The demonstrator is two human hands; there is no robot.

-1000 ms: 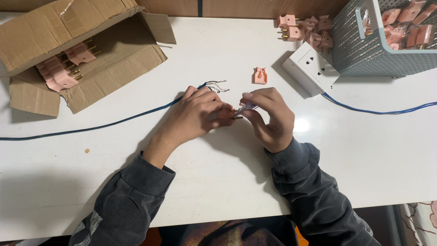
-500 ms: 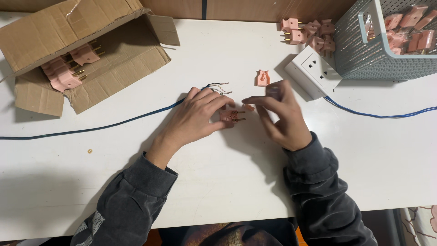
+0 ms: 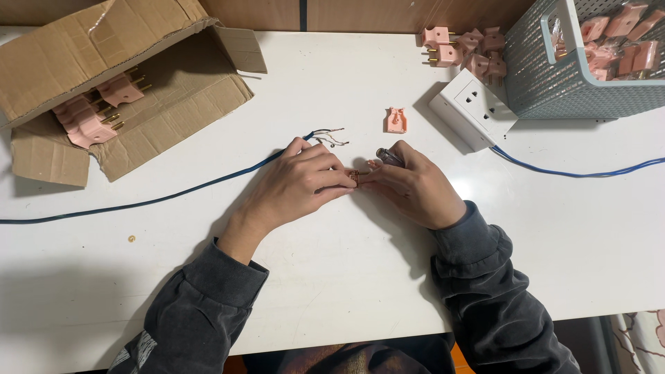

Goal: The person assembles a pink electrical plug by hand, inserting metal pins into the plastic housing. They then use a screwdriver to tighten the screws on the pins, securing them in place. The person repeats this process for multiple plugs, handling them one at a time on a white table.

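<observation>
While both hands meet mid-table, this is how it stands
Left hand (image 3: 305, 181): fingers pinched on a small pink plug part (image 3: 354, 176), pressed to the white table (image 3: 332, 277)
Right hand (image 3: 414, 187): curled around a slim screwdriver (image 3: 388, 156), tip toward that part
Blue cable (image 3: 173, 194): bared wires just beyond the left hand
Doing it well, I reckon: pin the part flat, keep the tool square

One box (image 3: 138, 90), one basket (image 3: 554, 90), two cables (image 3: 173, 194)

White table (image 3: 332, 291) (evenly lit), brown wall (image 3: 360, 12) behind
</observation>
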